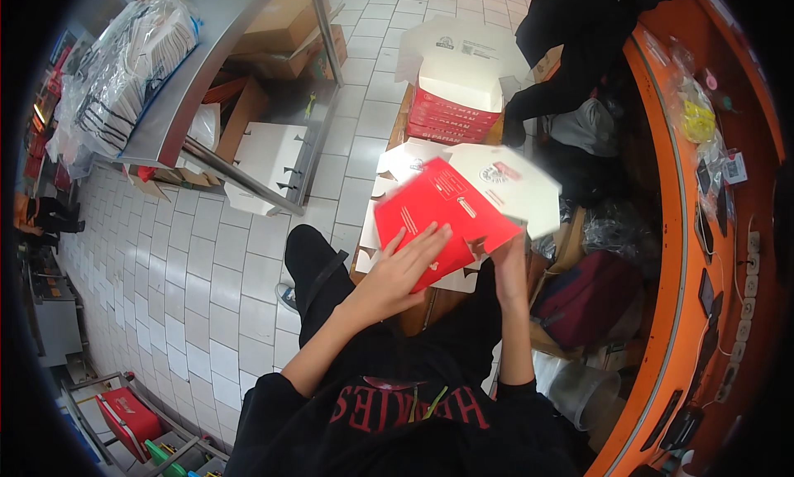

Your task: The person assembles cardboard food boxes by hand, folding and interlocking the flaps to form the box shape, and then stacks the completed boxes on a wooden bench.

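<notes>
A red cardboard takeaway box [430, 208], partly folded, is tilted above my lap, its white lid panel [514, 183] spread to the far right. My left hand [413, 262] lies flat on the red face with its fingers stretched out. At the box's near right corner my right hand [508, 266] grips the edge, its fingertips mostly hidden behind the cardboard. Under the box lie flat white carton blanks [372, 229] with dark slots, on a wooden bench. Just beyond stands a stack of folded red boxes [451, 123], the top one open with its white inside showing.
Another person in black [571, 43] is close at the far right. A metal shelf unit [236, 88] at left holds brown cartons and a white blank [265, 159]. An orange counter [653, 312] curves along the right, beside a maroon bag [589, 299]. Tiled floor [198, 270] lies left.
</notes>
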`<state>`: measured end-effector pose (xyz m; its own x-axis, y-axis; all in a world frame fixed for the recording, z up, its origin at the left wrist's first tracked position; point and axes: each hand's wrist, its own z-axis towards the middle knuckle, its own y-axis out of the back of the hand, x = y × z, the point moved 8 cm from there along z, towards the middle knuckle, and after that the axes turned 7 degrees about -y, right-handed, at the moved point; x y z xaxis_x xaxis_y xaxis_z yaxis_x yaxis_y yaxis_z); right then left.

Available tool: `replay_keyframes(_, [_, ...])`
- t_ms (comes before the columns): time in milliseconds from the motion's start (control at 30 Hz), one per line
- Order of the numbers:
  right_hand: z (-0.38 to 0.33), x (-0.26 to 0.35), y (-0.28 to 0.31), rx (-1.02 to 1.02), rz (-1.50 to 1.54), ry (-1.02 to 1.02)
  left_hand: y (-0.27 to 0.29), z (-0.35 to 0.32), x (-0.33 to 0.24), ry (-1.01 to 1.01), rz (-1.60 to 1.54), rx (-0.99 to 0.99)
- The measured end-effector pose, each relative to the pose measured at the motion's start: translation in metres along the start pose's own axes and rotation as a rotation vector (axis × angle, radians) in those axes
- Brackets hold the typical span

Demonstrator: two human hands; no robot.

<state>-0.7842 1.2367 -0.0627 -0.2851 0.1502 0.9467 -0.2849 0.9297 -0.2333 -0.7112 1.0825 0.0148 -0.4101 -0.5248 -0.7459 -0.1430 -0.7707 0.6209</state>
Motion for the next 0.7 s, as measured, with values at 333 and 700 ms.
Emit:
replay_keyframes(333, [-0.029, 0.000, -0.031, -0.017, 0.184, -0.191, 0.009, 0.000, 0.004, 0.001, 0.076, -0.122])
replay_keyframes(700, [-0.040, 0.033, -0.007, -0.305, -0.453, 0.351, 0.010, 0.007, -0.007, -0.027, -0.006, -0.125])
